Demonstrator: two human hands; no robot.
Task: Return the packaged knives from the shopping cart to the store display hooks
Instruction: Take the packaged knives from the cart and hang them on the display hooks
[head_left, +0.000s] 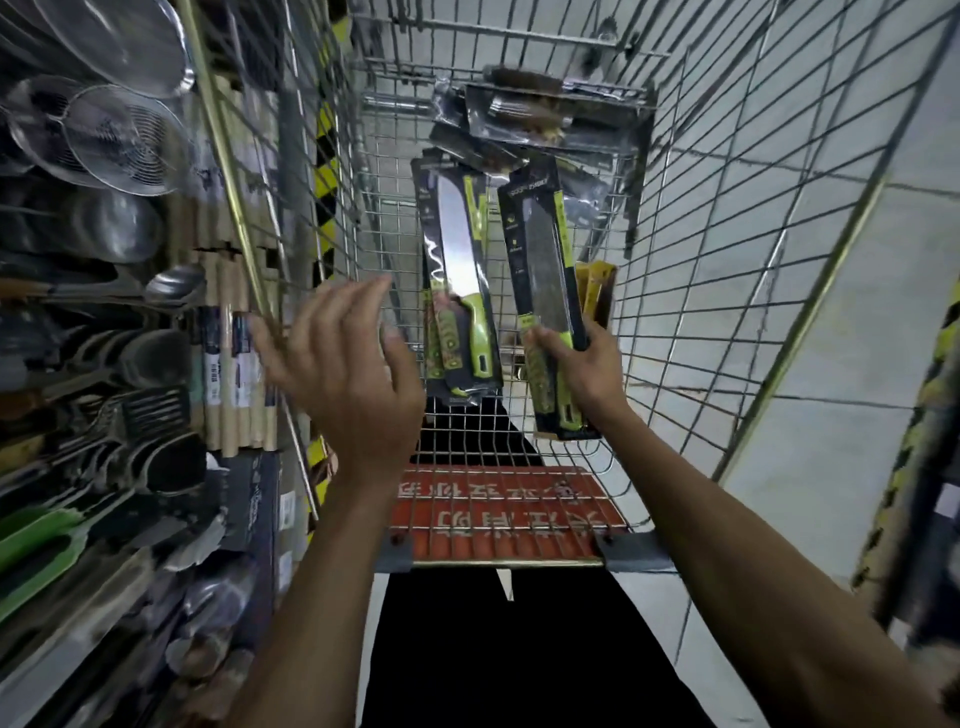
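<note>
Green knife pack (544, 260) in right grip (579, 369)

Left grip (353, 374) raised, fingers splayed; right grip (576, 374) clasps packaged knife (545, 249).

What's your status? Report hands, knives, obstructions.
Right hand grips one packaged knife by its handle end, over the cart. Left hand open, empty. Second knife pack and more packs in the cart. No obstruction seen.

One wide-angle camera on the head looks steeply down, close over the cart (727, 218) mid-frame, with shelves (104, 322) along the left edge.
</note>
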